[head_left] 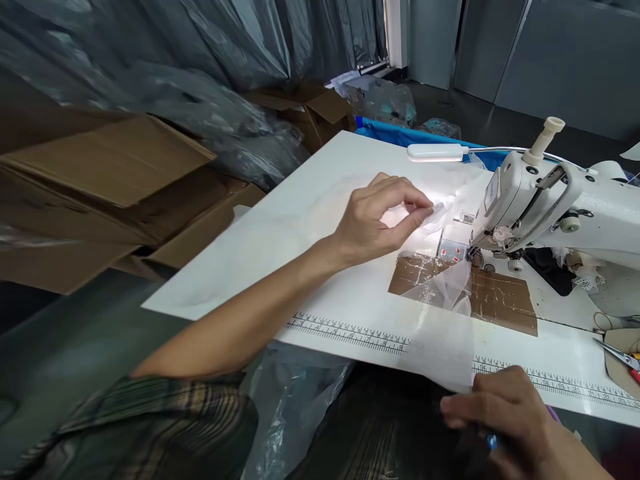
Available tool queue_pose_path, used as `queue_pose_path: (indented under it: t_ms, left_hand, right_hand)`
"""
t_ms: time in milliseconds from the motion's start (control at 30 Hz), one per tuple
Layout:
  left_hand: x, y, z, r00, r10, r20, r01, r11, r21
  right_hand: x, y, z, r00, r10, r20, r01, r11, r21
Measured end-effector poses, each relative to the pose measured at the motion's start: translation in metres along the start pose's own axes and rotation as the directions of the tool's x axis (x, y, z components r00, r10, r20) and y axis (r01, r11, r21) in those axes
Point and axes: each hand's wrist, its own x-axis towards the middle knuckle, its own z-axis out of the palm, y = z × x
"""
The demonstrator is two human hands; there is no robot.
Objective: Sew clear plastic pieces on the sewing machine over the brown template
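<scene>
My left hand (385, 210) reaches over the white sewing table, thumb and fingertips pinched on a small piece of sheer white fabric (439, 212) left of the needle area. A sewing machine (530, 200) stands on the right. From near its presser foot, a strip of sheer white fabric (443, 340) runs down over the table's front edge. Close to the lower end of that strip, my right hand (510, 413) is curled closed and partly dark. A small blue glint shows among its fingers, but what it holds cannot be made out.
Brown tape (505, 300) covers part of the table before the needle. A printed ruler (350, 332) follows the front edge. Scissors (620, 353) lie at the far right. A lamp (436, 153) lights the work area. Cardboard boxes (110, 160) and plastic sheeting (210, 107) are at left.
</scene>
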Motion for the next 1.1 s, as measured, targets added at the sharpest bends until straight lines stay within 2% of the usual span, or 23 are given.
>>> queue_pose_path:
  t_ms: [33,100,200,267,367,433,500,567,633,767,933,1100]
  left_hand:
    - [0.000,0.003,0.003,0.999,0.014,0.044,-0.014,1.000,0.004]
    - [-0.002,0.006,0.008,0.988,0.071,0.135,-0.074,0.997,0.017]
    - [-0.010,0.005,0.013,0.936,0.175,0.306,-0.206,0.976,0.071]
    - [-0.017,0.006,0.014,0.901,0.196,0.388,-0.267,0.954,0.137]
    - [-0.030,0.018,0.017,0.890,0.186,0.416,-0.278,0.945,0.172]
    - [-0.041,0.034,0.022,0.871,0.206,0.446,-0.272,0.958,0.088]
    - [-0.054,0.050,0.030,0.812,0.266,0.519,-0.296,0.955,-0.026]
    - [-0.067,0.061,0.038,0.781,0.263,0.567,-0.302,0.953,-0.027]
    - [-0.079,0.066,0.046,0.780,0.222,0.586,-0.295,0.955,0.030]
    - [-0.094,0.063,0.050,0.793,0.165,0.587,-0.270,0.958,0.095]
    - [-0.102,0.057,0.045,0.811,0.140,0.569,-0.215,0.974,0.067]
    - [-0.103,0.056,0.047,0.843,0.154,0.515,-0.205,0.978,0.042]
  right_hand:
    - [-0.003,-0.003,0.001,0.999,-0.005,0.033,0.006,1.000,-0.025]
    - [-0.009,-0.004,0.002,1.000,0.006,0.012,-0.005,0.997,-0.080]
    - [-0.010,0.005,-0.001,0.992,0.030,-0.126,-0.045,0.991,-0.122]
    - [-0.006,0.017,-0.006,0.969,0.110,-0.220,-0.138,0.983,-0.117]
    - [0.003,0.038,-0.018,0.902,0.328,-0.281,-0.364,0.928,-0.084]
    - [0.010,0.051,-0.025,0.843,0.458,-0.281,-0.491,0.869,-0.058]
    - [0.019,0.063,-0.031,0.792,0.551,-0.262,-0.580,0.814,-0.040]
    - [0.027,0.072,-0.035,0.754,0.619,-0.219,-0.641,0.767,-0.042]
    - [0.035,0.077,-0.037,0.742,0.651,-0.160,-0.667,0.741,-0.081]
    - [0.048,0.079,-0.042,0.768,0.640,-0.033,-0.633,0.749,-0.195]
    - [0.060,0.084,-0.048,0.769,0.628,0.117,-0.587,0.767,-0.261]
    - [0.070,0.087,-0.047,0.759,0.626,0.178,-0.579,0.774,-0.255]
